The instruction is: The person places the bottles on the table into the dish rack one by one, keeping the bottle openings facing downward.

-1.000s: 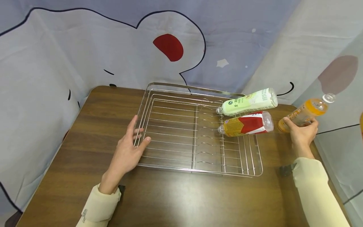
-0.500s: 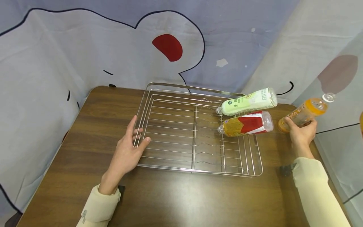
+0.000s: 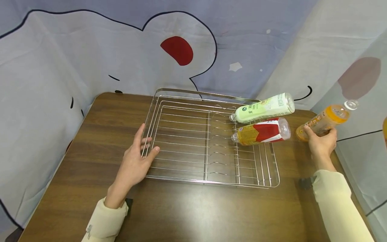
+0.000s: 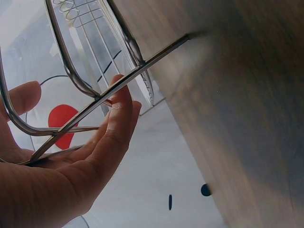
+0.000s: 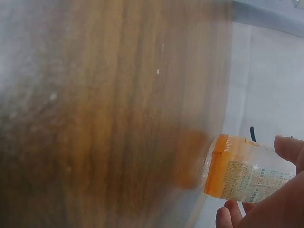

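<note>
A steel wire dish rack (image 3: 181, 148) lies on the brown wooden table (image 3: 193, 208). My left hand (image 3: 136, 159) rests on the rack's left rim with fingers nearly straight; the left wrist view shows the rack's wires (image 4: 85, 85) crossing those fingers (image 4: 118, 123). At the rack's far right lie a white-and-green bottle (image 3: 263, 108) and a red-and-yellow bottle (image 3: 261, 131), both on their sides. My right hand (image 3: 320, 143) grips an orange drink bottle (image 3: 325, 120), tilted at the table's right edge. The right wrist view shows that bottle (image 5: 242, 172) with my fingers (image 5: 287, 148) curled round it.
A pale cloth with a cartoon drawing (image 3: 178, 50) hangs behind the table and down both sides. Small dark objects lie by my left cuff (image 3: 128, 203) and my right cuff (image 3: 305, 183). Bare wood runs along the table's near side.
</note>
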`<state>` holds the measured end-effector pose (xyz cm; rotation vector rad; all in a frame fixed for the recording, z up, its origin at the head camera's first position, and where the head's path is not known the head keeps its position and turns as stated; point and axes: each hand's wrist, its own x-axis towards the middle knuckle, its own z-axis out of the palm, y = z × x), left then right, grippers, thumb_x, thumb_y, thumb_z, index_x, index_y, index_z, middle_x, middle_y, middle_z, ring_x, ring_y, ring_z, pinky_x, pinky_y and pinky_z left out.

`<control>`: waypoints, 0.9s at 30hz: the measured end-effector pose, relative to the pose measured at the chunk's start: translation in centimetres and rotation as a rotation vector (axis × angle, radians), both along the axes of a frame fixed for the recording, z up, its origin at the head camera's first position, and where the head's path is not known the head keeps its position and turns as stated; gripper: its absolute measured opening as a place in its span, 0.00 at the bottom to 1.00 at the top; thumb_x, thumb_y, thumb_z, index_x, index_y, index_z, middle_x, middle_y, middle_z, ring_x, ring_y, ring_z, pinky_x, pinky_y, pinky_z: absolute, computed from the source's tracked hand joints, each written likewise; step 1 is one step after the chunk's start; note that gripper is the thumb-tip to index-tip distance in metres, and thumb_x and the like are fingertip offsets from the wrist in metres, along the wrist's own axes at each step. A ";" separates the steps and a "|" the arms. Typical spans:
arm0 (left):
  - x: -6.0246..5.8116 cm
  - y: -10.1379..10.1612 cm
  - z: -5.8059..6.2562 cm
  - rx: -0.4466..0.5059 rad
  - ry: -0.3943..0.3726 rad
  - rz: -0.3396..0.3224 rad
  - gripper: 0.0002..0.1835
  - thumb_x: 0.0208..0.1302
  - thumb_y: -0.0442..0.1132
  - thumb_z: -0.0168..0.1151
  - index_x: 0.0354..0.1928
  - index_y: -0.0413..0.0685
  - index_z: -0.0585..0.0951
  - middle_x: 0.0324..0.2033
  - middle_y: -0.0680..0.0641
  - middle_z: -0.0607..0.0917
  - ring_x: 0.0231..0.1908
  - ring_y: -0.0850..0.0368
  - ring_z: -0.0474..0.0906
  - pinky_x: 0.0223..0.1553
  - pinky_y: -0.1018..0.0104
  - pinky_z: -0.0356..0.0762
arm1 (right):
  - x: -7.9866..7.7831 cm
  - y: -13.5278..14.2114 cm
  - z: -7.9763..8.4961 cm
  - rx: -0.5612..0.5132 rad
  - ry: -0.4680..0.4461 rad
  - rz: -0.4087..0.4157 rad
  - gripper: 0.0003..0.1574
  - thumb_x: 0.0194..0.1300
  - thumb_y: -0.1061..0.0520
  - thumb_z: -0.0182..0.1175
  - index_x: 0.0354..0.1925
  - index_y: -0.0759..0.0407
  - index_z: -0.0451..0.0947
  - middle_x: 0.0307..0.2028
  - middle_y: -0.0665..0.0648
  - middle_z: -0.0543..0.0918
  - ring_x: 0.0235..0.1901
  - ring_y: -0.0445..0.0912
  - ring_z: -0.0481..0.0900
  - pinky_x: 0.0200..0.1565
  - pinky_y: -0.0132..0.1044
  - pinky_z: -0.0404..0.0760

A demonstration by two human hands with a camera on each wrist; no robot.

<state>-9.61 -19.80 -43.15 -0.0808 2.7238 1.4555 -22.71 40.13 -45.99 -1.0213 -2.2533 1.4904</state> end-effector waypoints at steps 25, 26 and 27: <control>0.0 -0.1 -0.1 0.004 0.001 0.000 0.51 0.84 0.49 0.65 0.92 0.61 0.40 0.76 0.34 0.76 0.74 0.29 0.74 0.64 0.29 0.79 | 6.5 -2.0 2.0 0.082 0.113 0.064 0.46 0.71 0.51 0.77 0.80 0.43 0.68 0.69 0.41 0.77 0.72 0.39 0.73 0.70 0.24 0.70; -0.1 -0.1 -0.1 0.005 0.000 -0.001 0.51 0.84 0.49 0.65 0.92 0.60 0.41 0.76 0.34 0.76 0.74 0.29 0.74 0.64 0.29 0.79 | 6.8 -2.2 2.0 0.087 0.116 0.067 0.46 0.72 0.52 0.76 0.80 0.44 0.68 0.69 0.41 0.77 0.72 0.39 0.73 0.69 0.23 0.71; -0.1 0.0 -0.1 0.007 0.000 -0.001 0.51 0.84 0.49 0.65 0.92 0.60 0.41 0.76 0.34 0.76 0.74 0.29 0.74 0.64 0.30 0.79 | 7.2 -2.3 2.0 0.093 0.120 0.066 0.45 0.72 0.52 0.76 0.80 0.45 0.69 0.68 0.41 0.78 0.70 0.39 0.74 0.68 0.23 0.72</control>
